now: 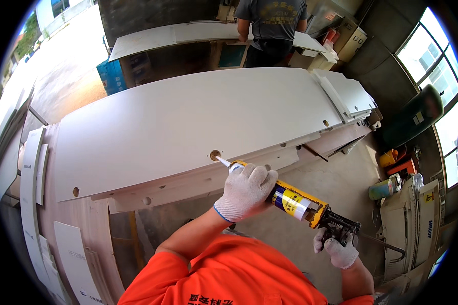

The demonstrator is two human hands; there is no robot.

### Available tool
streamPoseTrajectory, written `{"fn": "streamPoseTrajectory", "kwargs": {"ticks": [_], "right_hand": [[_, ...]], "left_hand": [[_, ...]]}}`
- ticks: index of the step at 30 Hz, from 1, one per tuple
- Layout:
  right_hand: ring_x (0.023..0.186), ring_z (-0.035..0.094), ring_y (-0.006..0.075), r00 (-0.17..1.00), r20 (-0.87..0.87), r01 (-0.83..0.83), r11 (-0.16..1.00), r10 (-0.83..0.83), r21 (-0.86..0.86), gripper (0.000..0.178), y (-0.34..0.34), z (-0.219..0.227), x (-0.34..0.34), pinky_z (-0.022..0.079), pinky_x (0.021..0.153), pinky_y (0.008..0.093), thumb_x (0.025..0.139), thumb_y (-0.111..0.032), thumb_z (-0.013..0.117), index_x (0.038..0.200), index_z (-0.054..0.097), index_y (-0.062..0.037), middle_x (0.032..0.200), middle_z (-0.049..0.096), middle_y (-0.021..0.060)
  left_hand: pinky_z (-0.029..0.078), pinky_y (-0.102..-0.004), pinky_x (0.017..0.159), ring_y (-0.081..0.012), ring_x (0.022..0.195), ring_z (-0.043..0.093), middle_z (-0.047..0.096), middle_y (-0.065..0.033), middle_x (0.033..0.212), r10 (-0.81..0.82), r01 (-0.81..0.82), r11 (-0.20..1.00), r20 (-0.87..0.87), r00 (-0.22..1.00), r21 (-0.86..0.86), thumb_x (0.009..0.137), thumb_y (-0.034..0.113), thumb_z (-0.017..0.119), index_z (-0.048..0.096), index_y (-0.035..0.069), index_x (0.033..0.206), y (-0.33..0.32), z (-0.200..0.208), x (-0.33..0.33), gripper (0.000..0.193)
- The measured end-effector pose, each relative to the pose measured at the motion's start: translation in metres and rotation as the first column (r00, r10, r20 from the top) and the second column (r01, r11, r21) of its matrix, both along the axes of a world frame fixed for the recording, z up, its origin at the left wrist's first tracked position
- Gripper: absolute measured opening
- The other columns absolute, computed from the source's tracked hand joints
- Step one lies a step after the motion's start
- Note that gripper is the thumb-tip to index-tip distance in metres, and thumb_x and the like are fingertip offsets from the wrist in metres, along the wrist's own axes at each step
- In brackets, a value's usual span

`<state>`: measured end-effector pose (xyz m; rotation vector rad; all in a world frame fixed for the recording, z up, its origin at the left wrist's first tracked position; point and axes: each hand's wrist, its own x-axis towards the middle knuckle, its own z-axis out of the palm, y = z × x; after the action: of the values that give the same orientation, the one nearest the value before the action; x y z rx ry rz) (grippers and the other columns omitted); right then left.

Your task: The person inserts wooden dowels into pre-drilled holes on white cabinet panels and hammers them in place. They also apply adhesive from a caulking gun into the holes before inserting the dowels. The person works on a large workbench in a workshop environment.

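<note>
White panel (183, 122) stretches from the left, a round hole (213, 152) near its front edge; a pale nozzle (222, 160) points into it. The left hand (251, 186) wraps the caulking gun (293, 202), the right hand (342, 251) its black handle (336, 225). A loosened left grip could let the nozzle skid, smearing the panel.

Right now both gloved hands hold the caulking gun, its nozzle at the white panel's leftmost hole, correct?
Wrong hole: the head view shows the nozzle at the middle hole in the white panel. The left hand and right hand do hold the caulking gun.
</note>
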<state>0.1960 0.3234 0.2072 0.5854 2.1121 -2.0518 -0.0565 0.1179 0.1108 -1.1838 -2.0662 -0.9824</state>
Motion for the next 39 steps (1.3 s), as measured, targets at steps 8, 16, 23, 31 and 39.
{"fn": "streamPoseTrajectory", "kwargs": {"ticks": [8, 16, 23, 31, 39], "right_hand": [[0.084, 0.062, 0.0126, 0.99, 0.122, -0.072, 0.996, 0.066, 0.044, 0.025, 0.041, 0.021, -0.043, 0.054, 0.076, 0.0327, 0.098, -0.023, 0.07, 0.114, 0.064, -0.0054, 0.09, 0.065, 0.0008], [0.071, 0.067, 0.0263, 0.982, -0.09, -0.168, 0.985, 0.165, -0.034, 0.11, 0.061, 0.04, -0.086, 0.054, 0.059, 0.0378, 0.085, -0.096, 0.05, 0.136, 0.066, 0.0009, 0.103, 0.075, 0.015], [0.071, 0.067, 0.0272, 0.994, -0.071, 0.064, 0.977, -0.081, -0.205, 0.078, 0.091, 0.0, -0.077, 0.054, 0.064, 0.0386, 0.1, -0.07, 0.055, 0.129, 0.066, 0.001, 0.09, 0.072, 0.0153], [0.081, 0.074, 0.0318, 0.912, -0.209, 0.312, 0.928, -0.352, -0.201, 0.049, 0.166, -0.016, -0.012, 0.06, 0.071, 0.0434, 0.098, -0.038, 0.08, 0.12, 0.067, 0.0034, 0.091, 0.074, 0.0193], [0.072, 0.07, 0.0271, 0.822, -0.288, 0.527, 0.848, -0.492, 0.054, 0.043, 0.276, -0.009, 0.039, 0.057, 0.064, 0.0391, 0.102, -0.04, 0.071, 0.109, 0.066, 0.0022, 0.082, 0.07, 0.0171]], "left_hand": [[0.051, -0.0398, 0.062, -0.0222, 0.077, 0.062, 0.053, -0.0028, 0.088, 0.128, -0.128, 0.992, 0.027, 0.991, 0.012, 0.058, 0.028, 0.09, 0.071, 0.014, 0.1, 0.019, -0.001, -0.017, 0.048], [0.051, -0.0396, 0.061, -0.0224, 0.074, 0.062, 0.054, -0.002, 0.088, 0.162, -0.166, 0.985, 0.09, 0.983, 0.038, 0.055, 0.033, 0.092, 0.073, 0.015, 0.101, 0.022, 0.012, -0.025, 0.053], [0.05, -0.0371, 0.061, -0.0206, 0.08, 0.062, 0.054, -0.0026, 0.091, 0.057, -0.045, 0.989, 0.082, 0.995, -0.142, 0.06, 0.035, 0.091, 0.071, 0.012, 0.1, 0.045, 0.013, -0.038, 0.05], [0.053, -0.0372, 0.065, -0.02, 0.082, 0.065, 0.057, -0.0025, 0.09, -0.302, 0.302, 0.933, 0.035, 0.953, -0.196, 0.063, 0.035, 0.09, 0.069, 0.016, 0.098, 0.193, 0.036, -0.05, 0.045], [0.056, -0.0399, 0.07, -0.0239, 0.085, 0.066, 0.059, -0.0043, 0.092, -0.533, 0.534, 0.845, -0.032, 0.846, 0.036, 0.065, 0.032, 0.092, 0.071, 0.014, 0.097, 0.399, 0.029, -0.043, 0.042]]}}
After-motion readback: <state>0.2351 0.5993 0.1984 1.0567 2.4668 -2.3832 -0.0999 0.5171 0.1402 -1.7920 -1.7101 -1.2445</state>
